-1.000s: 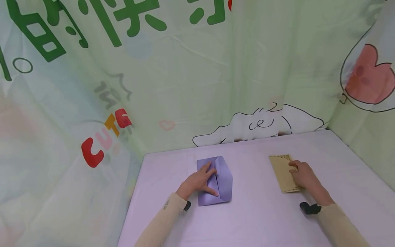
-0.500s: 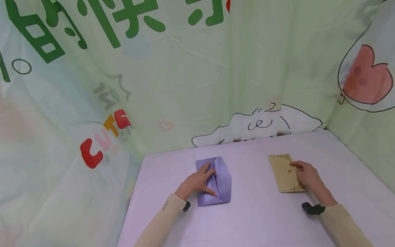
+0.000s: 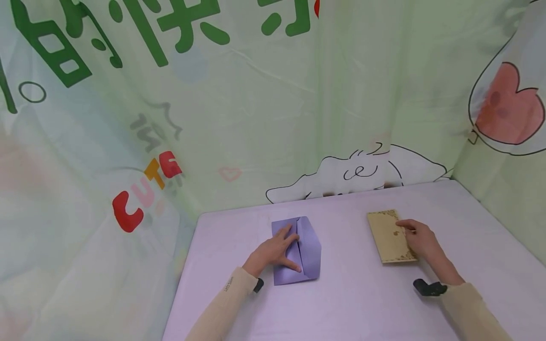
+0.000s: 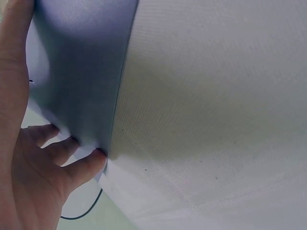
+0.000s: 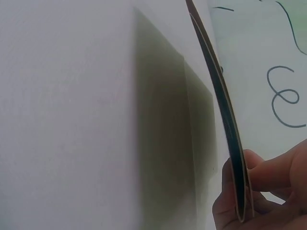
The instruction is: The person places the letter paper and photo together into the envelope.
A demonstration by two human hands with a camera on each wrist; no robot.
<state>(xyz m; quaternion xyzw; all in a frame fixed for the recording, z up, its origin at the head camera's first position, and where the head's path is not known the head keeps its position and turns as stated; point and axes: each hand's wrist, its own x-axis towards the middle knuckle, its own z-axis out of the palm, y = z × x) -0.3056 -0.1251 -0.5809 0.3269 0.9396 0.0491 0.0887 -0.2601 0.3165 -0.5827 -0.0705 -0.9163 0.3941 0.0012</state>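
Observation:
A purple envelope (image 3: 310, 251) lies on the table with its flap unfolded to the right. My left hand (image 3: 273, 251) rests on it with fingers spread. In the left wrist view the fingertips (image 4: 93, 160) touch the envelope (image 4: 86, 72) near its edge. To the right, my right hand (image 3: 422, 240) pinches the right edge of a tan folded card (image 3: 388, 237) with brown ornament at its corners. In the right wrist view the card (image 5: 223, 100) appears edge-on between the thumb and fingers, its folded layers slightly parted. It is raised off the table and casts a shadow.
A pale lilac cloth covers the table (image 3: 341, 303). Behind and to the left hangs a printed light-green curtain (image 3: 264, 113). Black camera straps sit at both wrists, the right one (image 3: 428, 288) hanging over the cloth.
My right hand has shifted its hold to the card's right edge, and the card has risen and moved slightly left and away. The left hand and envelope stay put.

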